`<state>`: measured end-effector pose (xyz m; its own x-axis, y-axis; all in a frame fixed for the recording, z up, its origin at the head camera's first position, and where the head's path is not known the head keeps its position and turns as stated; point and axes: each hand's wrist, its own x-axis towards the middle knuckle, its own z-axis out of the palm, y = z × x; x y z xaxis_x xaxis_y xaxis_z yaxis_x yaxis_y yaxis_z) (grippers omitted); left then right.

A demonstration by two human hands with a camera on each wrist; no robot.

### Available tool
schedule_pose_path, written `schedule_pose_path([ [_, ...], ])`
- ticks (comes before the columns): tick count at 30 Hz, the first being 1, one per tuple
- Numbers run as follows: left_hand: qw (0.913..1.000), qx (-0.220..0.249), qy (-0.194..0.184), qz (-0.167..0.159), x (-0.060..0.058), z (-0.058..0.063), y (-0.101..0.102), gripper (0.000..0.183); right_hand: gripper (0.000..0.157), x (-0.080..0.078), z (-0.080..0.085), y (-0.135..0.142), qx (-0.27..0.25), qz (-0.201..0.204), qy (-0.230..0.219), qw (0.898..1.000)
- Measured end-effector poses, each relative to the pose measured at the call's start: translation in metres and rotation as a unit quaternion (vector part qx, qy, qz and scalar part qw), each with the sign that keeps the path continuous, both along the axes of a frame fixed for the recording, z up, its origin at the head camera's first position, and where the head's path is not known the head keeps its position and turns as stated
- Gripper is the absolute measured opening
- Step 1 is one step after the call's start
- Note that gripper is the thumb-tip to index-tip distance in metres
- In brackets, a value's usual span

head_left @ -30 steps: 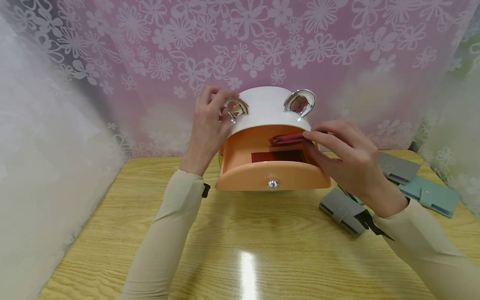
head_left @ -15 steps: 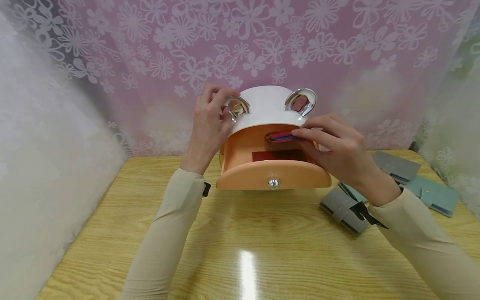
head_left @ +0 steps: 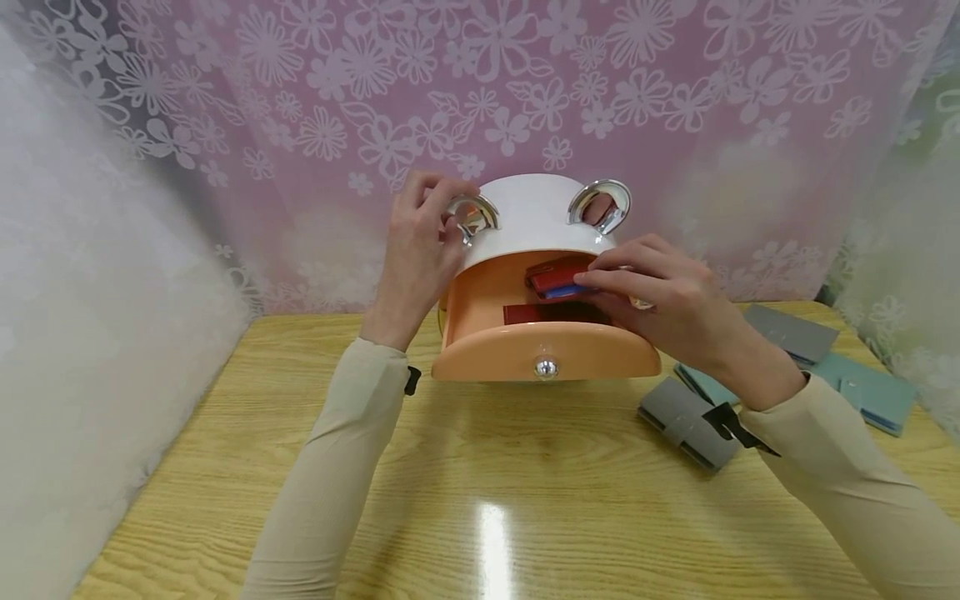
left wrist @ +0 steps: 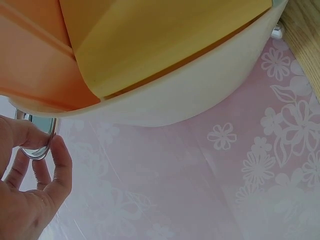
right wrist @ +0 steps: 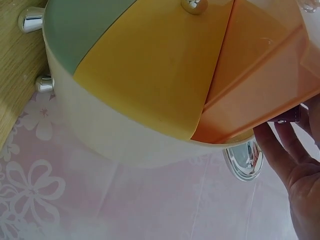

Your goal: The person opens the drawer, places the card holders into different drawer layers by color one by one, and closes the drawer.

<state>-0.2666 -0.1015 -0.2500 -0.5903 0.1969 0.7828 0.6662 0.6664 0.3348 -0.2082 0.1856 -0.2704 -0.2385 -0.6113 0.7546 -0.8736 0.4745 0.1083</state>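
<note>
White box (head_left: 528,212) on the desk (head_left: 420,517), its orange drawer (head_left: 487,357) open, left hand (head_left: 420,254) gripping the silver ear (head_left: 491,209), right hand (head_left: 678,304) pinching a red wallet (head_left: 552,278) inside the drawer, a second wallet (head_left: 523,314) lying nearer its front, grey wallets (head_left: 684,421) at the right.

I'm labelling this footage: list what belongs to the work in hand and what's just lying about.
Work in hand:
red wallet, in right fingers
orange drawer
red piece lying inside it
box
ring, in left fingers

Probably just lying about:
grey wallets
teal wallets
</note>
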Motion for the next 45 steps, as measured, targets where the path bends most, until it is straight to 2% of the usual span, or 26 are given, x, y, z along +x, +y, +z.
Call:
schedule_pose_path([
  [4,1.0000,0.002,0.007,-0.002,0.000,0.000,0.000,0.025,0.046,-0.002,0.000,0.001,0.006,0.008,0.001,1.000],
  [12,1.0000,-0.002,0.004,0.002,0.000,0.000,0.000,0.025,0.048,-0.002,0.001,0.004,0.003,0.023,-0.024,0.999],
  [19,1.0000,-0.002,0.001,-0.002,0.000,-0.001,-0.001,0.025,0.046,-0.004,0.002,0.004,-0.032,0.064,-0.050,0.996],
  [24,1.0000,-0.004,0.005,-0.001,0.000,-0.001,-0.001,0.025,0.044,-0.002,0.004,0.005,-0.054,0.077,-0.075,0.993],
  [33,1.0000,-0.003,0.000,-0.004,0.001,-0.001,0.000,0.026,0.043,0.001,0.006,0.007,-0.072,0.078,-0.099,0.989],
  [45,1.0000,-0.002,0.000,-0.004,0.002,0.000,0.000,0.023,0.045,0.010,0.009,0.006,-0.105,0.060,-0.090,0.989],
])
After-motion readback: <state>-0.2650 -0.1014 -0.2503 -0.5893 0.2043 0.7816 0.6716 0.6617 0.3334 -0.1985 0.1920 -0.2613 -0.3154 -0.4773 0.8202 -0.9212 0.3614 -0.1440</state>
